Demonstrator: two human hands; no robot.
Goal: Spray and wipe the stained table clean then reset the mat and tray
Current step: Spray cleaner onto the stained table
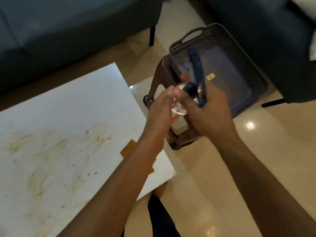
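Bottle (178, 106), clear, light, likely slippery: my left hand (160, 110) wraps its body, right hand (210, 110) grips the blue sprayer (196, 72).

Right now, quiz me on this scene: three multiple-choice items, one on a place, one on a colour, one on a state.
1. Where is the tray?
A. on the table
B. on a stool beside the table
C. on the sofa

2. What colour are the stains?
A. yellowish-brown
B. blue
C. green

3. What is the left hand doing?
A. lying flat on the table
B. hanging idle
C. gripping the clear bottle

Key:
1 B: the tray sits on a brown stool, off the white table.
2 A: yellowish-brown smears cover the tabletop.
3 C: its fingers curl round the bottle, while the right hand holds the dark blue sprayer head.
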